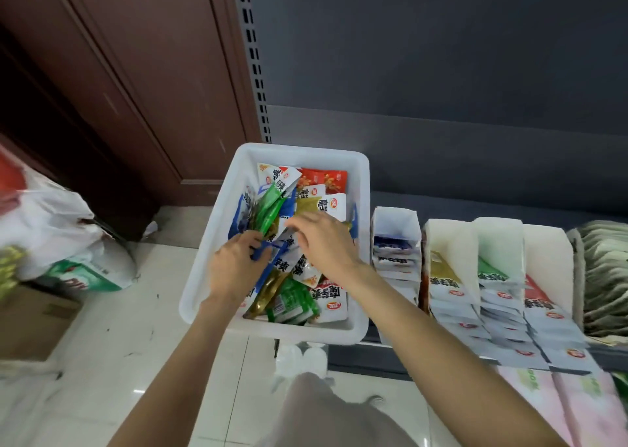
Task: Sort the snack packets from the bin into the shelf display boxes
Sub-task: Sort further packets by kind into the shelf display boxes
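Both hands are down in the white rectangular plastic bin (pixel 217 229), which sits on the edge of the low dark shelf, just beside the display boxes, so a packet has only a short way to travel. The left hand (pixel 234 266) has its fingers curled round a small fan of blue-and-white foil packets (pixel 268 256), apparently gathering one kind together before moving it. The right hand (pixel 323 242) hovers over the heap with fingers loosely spread, holding nothing that I can see, probably picking through for the next match. The bin holds a jumble of green, red, gold and white snack packets (pixel 292 297). To its right stand the white card display boxes (pixel 394 222): the nearest has blue packets stacked low, the next ones hold gold, green and red kinds in neat overlapping rows, so the sorting looks well along.
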`<state>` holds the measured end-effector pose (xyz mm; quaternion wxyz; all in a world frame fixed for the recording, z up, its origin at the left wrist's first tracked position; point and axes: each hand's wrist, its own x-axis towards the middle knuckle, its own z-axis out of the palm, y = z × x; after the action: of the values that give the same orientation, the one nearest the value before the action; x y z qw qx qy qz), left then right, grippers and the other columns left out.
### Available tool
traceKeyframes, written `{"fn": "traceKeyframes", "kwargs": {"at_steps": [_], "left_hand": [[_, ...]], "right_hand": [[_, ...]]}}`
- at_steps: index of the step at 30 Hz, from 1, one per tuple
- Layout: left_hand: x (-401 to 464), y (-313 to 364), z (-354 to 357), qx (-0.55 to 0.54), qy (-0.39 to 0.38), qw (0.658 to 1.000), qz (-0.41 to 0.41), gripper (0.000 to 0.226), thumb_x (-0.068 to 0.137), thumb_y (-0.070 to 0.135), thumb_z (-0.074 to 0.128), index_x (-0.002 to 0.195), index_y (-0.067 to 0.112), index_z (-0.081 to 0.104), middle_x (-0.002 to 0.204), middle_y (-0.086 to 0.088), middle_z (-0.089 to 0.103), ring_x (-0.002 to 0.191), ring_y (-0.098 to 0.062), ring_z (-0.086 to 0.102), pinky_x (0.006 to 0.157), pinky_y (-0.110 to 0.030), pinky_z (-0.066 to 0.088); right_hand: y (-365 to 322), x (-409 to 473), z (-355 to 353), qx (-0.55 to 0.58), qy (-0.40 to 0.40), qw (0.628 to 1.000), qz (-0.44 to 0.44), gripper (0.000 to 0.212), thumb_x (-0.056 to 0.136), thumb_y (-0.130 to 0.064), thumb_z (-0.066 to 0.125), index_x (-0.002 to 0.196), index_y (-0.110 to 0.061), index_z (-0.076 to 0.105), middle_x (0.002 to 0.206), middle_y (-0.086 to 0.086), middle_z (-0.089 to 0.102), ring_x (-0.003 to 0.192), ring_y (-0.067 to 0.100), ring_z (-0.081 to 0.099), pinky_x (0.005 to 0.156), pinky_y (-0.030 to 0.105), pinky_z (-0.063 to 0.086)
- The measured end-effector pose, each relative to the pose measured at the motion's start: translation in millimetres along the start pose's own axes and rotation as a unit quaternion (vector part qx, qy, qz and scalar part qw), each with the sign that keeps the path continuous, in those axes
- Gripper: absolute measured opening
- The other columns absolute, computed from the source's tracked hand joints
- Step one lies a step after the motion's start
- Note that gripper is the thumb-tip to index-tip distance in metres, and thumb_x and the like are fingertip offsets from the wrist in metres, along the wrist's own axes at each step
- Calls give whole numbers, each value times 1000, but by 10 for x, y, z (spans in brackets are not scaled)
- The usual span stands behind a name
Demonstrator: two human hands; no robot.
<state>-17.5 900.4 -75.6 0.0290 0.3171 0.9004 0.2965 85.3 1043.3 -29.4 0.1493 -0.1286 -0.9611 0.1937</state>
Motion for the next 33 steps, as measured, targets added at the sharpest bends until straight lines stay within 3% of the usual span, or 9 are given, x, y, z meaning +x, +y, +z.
{"fn": "traceKeyframes", "kwargs": {"at_steps": [4, 8, 11, 13, 15, 17, 21, 27, 33], "left_hand": [[-3, -54, 78, 60, -28, 997, 43, 21, 76, 23, 75, 92, 12, 69, 85, -8, 68, 73, -30, 65, 60, -35, 53], [56, -65, 47, 101, -22, 993, 59, 17, 79, 25, 71, 92, 14, 68, 83, -6, 66, 70, -30, 64, 56, -32, 48], [42, -49, -94, 56, 57, 992, 98, 17, 82, 27, 63, 91, 15, 71, 77, -5, 68, 61, -28, 64, 49, -32, 51], [42, 19, -221, -54, 69, 993, 82, 21, 86, 30, 57, 92, 16, 71, 75, -2, 68, 61, -23, 62, 52, -32, 50], [47, 175, -326, -238, 11, 971, 1, 12, 89, 27, 62, 89, 18, 70, 74, 1, 70, 66, -18, 65, 59, -31, 53], [38, 376, -385, -385, -71, 915, -97, 6, 89, 18, 64, 86, 19, 69, 82, 2, 74, 76, -18, 70, 68, -36, 57], [35, 581, -398, -461, -156, 861, -145, 9, 88, 16, 64, 91, 11, 70, 93, -11, 73, 86, -30, 70, 77, -46, 56], [181, 1165, -378, -523, -226, 818, -76, 13, 89, 13, 60, 98, 13, 68, 86, -1, 73, 74, -14, 69, 65, -25, 56], [467, 1870, -55, -437, -234, 862, 108, 13, 88, 9, 63, 97, 18, 68, 83, 11, 71, 77, -4, 66, 75, -22, 53]], "right_hand": [[-5, 300, 394, -136, -69, 987, -46, 45, 81, 5, 62, 123, -13, 60, 123, 9, 55, 113, 25, 46, 86, 32, 46], [42, 423, 437, -133, -65, 988, -48, 20, 89, -16, 63, 108, -15, 67, 118, 4, 56, 111, 23, 44, 94, 36, 42], [29, 387, 220, 39, 13, 999, -4, 7, 87, -22, 66, 90, -16, 69, 103, -1, 64, 99, 17, 54, 90, 36, 45], [2, 325, 10, 221, 70, 970, 78, 5, 85, -20, 68, 89, -18, 64, 92, -9, 64, 87, 7, 58, 80, 26, 48], [10, 259, -174, 369, 110, 905, 184, 14, 86, -14, 67, 93, -23, 59, 89, -13, 63, 83, 1, 60, 74, 18, 49], [86, 186, -311, 451, 80, 849, 263, 14, 88, -13, 65, 96, -21, 58, 86, -7, 66, 78, 5, 63, 65, 19, 50], [205, 23, -482, 501, 15, 808, 309, 9, 87, -12, 66, 96, -12, 62, 86, 4, 71, 71, 10, 66, 55, 22, 48], [414, -330, -986, 526, 138, 798, 261, 4, 89, -3, 60, 90, -7, 61, 74, 1, 68, 63, 8, 61, 51, 18, 48], [764, -648, -1372, 488, 298, 782, 248, 10, 93, -3, 54, 90, -12, 54, 75, -6, 70, 71, 7, 66, 65, 21, 55]]}}
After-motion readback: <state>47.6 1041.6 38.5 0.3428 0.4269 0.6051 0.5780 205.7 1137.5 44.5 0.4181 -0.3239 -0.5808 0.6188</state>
